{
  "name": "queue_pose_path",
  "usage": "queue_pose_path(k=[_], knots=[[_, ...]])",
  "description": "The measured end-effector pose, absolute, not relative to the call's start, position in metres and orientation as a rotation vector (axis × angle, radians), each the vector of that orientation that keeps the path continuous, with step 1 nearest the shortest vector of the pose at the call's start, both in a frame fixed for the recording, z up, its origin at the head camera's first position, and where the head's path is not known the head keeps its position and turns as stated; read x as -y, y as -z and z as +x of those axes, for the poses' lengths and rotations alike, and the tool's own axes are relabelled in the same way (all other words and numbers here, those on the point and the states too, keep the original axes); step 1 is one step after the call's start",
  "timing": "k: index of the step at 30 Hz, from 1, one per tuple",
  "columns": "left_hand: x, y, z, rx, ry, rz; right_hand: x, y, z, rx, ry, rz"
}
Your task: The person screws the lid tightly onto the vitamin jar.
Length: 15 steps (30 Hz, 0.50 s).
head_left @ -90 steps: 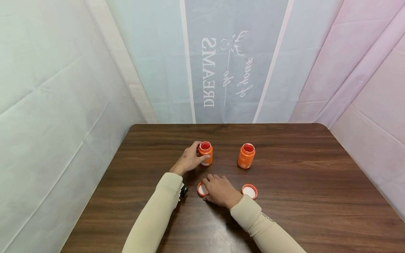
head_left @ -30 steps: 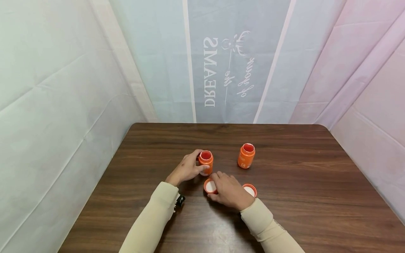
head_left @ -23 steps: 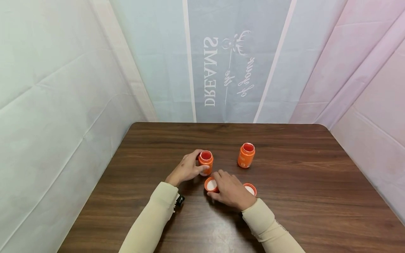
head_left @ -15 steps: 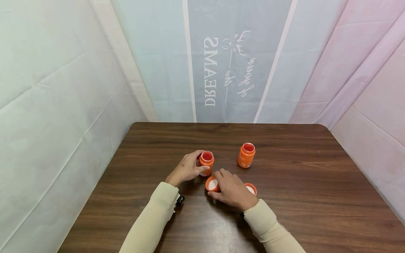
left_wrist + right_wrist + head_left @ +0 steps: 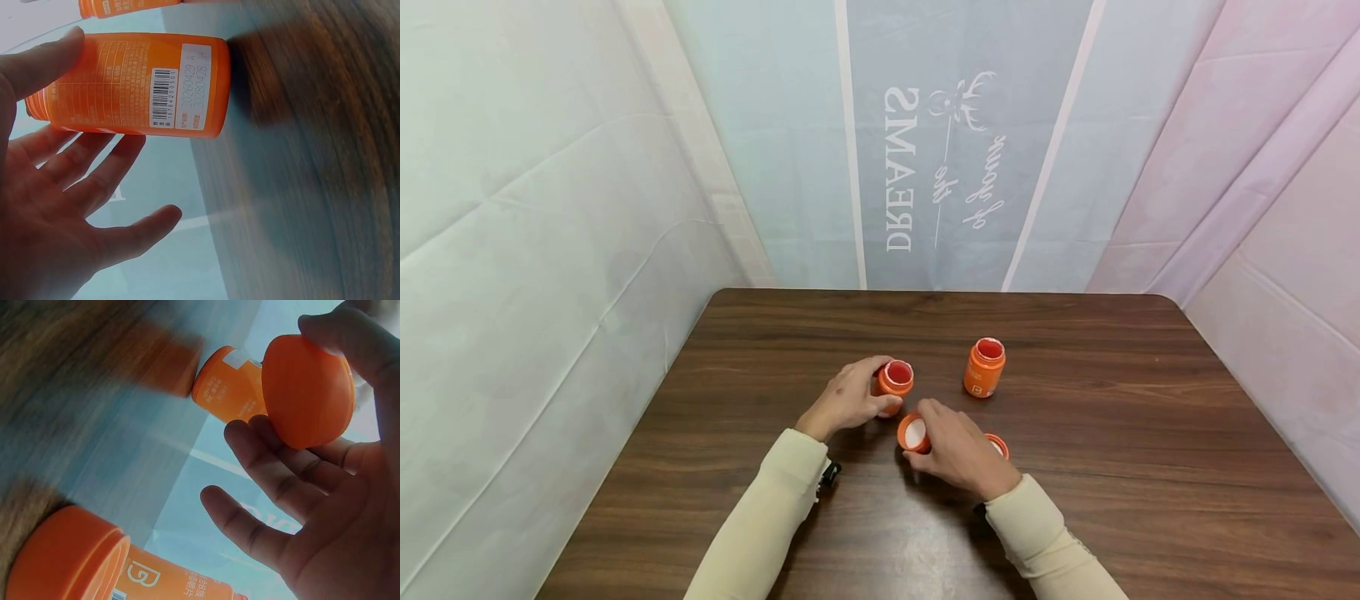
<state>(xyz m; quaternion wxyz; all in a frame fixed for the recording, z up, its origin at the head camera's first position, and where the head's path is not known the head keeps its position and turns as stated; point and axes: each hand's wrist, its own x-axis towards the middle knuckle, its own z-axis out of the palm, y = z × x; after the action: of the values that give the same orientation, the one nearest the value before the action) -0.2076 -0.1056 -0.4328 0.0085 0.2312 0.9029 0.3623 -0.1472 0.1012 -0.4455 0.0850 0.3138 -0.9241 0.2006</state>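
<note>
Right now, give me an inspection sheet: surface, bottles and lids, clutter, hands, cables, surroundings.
Surface: dark wood-grain table
Bottles: held bottle, orange, uncapped; other bottle, orange, uncapped, standing upright
Lids: held lid, white inside; second lid, on the table, partly hidden by the right hand
Clutter: nothing seen
Left hand: grips the held bottle
Right hand: pinches the held lid
Cables: nothing seen
Surroundings: far covering, printed with lettering

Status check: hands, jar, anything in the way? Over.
Left hand gripping uncapped jar. Right hand holding cap, apart from jar. Nothing visible between them; second jar stands off to the right.
</note>
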Motion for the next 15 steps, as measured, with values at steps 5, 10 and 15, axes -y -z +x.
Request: queue_pose_path(k=[5,10,15], knots=[[0.1039,0.4340,-0.2067,-2.801,-1.144,0.703,-0.1037,0.4463,-0.1477,2.741,-0.621,0.899],[0.1022,0.4367,-0.2061,-2.784,-1.189,0.718,-0.1057,0.4476,-0.1480,2.719,-0.662,0.844],[0.1001,0.4383,-0.2051,-2.780,-1.221,0.738,-0.1083,0.4481,-0.1474,2.725,-0.693,0.782]])
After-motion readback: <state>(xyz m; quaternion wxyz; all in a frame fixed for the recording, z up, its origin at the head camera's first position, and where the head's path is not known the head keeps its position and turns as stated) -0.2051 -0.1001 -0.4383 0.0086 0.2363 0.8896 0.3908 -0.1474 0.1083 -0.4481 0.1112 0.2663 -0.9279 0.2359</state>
